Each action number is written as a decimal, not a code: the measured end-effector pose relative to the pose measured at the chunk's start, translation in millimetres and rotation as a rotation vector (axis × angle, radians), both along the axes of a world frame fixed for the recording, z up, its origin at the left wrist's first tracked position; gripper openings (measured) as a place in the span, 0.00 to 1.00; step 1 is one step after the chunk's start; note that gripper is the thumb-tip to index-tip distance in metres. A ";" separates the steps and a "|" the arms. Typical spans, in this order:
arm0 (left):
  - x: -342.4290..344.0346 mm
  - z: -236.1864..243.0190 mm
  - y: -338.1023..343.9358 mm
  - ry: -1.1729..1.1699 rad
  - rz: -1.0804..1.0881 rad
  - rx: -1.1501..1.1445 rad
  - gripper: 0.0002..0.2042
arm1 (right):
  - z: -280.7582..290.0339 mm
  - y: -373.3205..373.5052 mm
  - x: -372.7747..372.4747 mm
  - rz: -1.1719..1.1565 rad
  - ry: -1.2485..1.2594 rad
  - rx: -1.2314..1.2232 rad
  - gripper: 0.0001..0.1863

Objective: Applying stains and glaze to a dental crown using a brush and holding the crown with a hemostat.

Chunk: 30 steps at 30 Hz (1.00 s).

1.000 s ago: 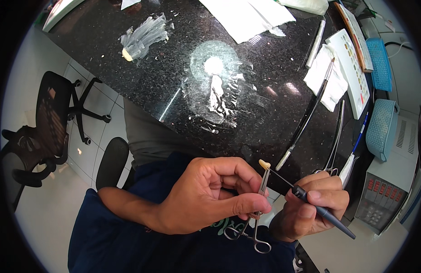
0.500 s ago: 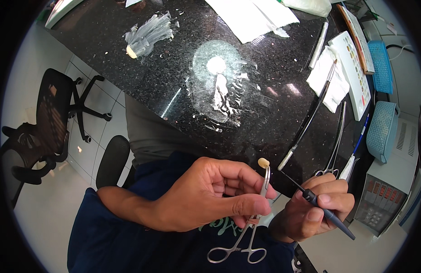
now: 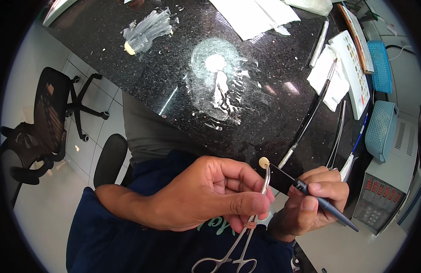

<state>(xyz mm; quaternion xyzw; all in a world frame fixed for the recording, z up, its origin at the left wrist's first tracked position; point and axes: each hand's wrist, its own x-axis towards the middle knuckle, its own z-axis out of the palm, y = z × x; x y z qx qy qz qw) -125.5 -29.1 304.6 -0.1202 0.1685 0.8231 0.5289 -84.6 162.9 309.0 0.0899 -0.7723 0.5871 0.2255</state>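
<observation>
My left hand (image 3: 219,195) pinches a metal locking forceps (image 3: 265,184) between thumb and fingers, its ring handles hanging toward my lap. In the curved tip sits a small cream-coloured piece (image 3: 263,162), rounded like a dental crown. My right hand (image 3: 317,195) grips a dark slim-handled instrument (image 3: 326,205) like a pen. The thin tip of that instrument reaches left to the piece; whether they touch I cannot tell. Just beyond the tip lies a long brush (image 3: 306,123), its bristles on a crumpled white tissue (image 3: 326,91).
The black speckled table (image 3: 147,82) bears a white powdery smear (image 3: 222,93) and a streaky grey-white patch (image 3: 149,32). White paper (image 3: 251,20) lies at the back. On the right are a white palette (image 3: 349,68), blue baskets (image 3: 379,129) and a machine with red digits (image 3: 383,182). A chair (image 3: 51,109) stands left.
The instrument's tip has come left and up, close to the cream piece. The forceps' handles have swung slightly left and down. My left hand has barely moved.
</observation>
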 end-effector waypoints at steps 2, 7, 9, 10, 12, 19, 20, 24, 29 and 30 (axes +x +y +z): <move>-0.6 0.4 -0.3 -0.001 -0.006 -0.004 0.13 | 0.2 0.1 -0.3 0.002 -0.002 0.006 0.10; -0.9 0.4 -0.5 0.003 -0.014 -0.010 0.13 | 0.0 -2.6 -0.3 -0.028 0.027 -0.059 0.10; -0.9 0.4 -0.5 0.003 -0.015 -0.010 0.13 | -0.8 -1.9 0.4 -0.021 0.023 -0.038 0.10; -0.7 0.3 -0.6 0.002 -0.015 -0.010 0.13 | -1.2 -1.5 0.7 -0.014 0.019 -0.019 0.10; -0.5 0.4 -0.8 -0.001 -0.018 -0.012 0.13 | -0.8 -0.1 0.4 0.005 0.007 0.009 0.10; -0.7 1.0 -0.5 -0.001 -0.012 -0.009 0.13 | -1.7 0.4 0.0 0.024 0.019 -0.012 0.11; -0.8 0.8 -0.5 -0.001 -0.013 -0.009 0.13 | -1.8 0.0 -0.1 0.024 0.019 -0.012 0.11; -0.6 0.6 -0.6 0.013 -0.012 -0.011 0.12 | -1.4 0.9 -1.9 0.032 0.036 0.023 0.11; 0.2 -0.3 -0.4 0.016 -0.007 -0.010 0.12 | -1.0 2.0 -1.6 0.070 0.027 0.019 0.10; 0.5 -0.6 0.1 0.016 -0.004 -0.003 0.12 | -1.2 1.2 -1.2 0.052 0.041 0.010 0.10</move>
